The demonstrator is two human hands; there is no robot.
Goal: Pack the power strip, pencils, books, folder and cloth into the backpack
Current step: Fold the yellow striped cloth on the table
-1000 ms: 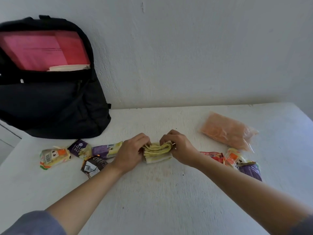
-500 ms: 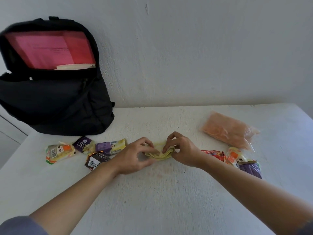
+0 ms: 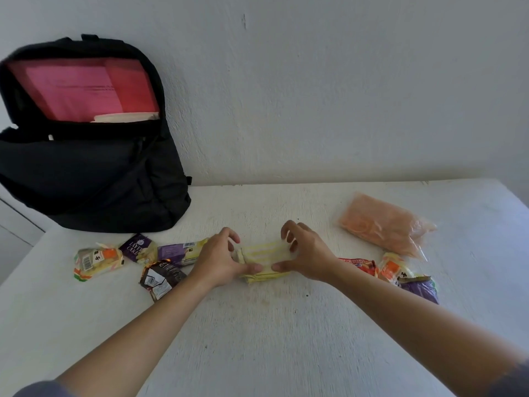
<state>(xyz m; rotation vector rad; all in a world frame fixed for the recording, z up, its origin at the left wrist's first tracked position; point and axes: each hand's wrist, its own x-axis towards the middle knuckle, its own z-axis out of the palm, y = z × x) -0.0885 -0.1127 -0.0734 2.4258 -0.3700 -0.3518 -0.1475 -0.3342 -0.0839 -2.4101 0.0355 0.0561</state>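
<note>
White wall (image 3: 315, 96) behind, white table (image 3: 257, 339) in front. The backpack (image 3: 100, 181) is leaning on the wall at the table's far left, and its top is gaping open, likely so items can go straight in. The folder (image 3: 80, 90), pink, is standing upright inside against the back panel. A book (image 3: 126, 117) is showing its pale page edge just in front of it. Power strip and pencils are not showing; cannot tell if they are packed.

An orange bag (image 3: 383, 224) is lying far right, well apart from the backpack.

The left hand (image 3: 219, 260) and right hand (image 3: 307, 253) are meeting at table centre, one on each end of the cloth (image 3: 264, 252). The cloth, yellow and folded into a small pad, is lying flat on the table between them. Both thumbs are pressing its near edge. The fingers are arching over, curled and slightly spread, with tips on the far side, so each hand is pinching an end. This is probably squeezing the folds tight so the cloth stays compact for packing.

Snack packets (image 3: 97, 259) are lying scattered left of the hands, more packets (image 3: 400, 272) right, pushed aside from the folding spot.
</note>
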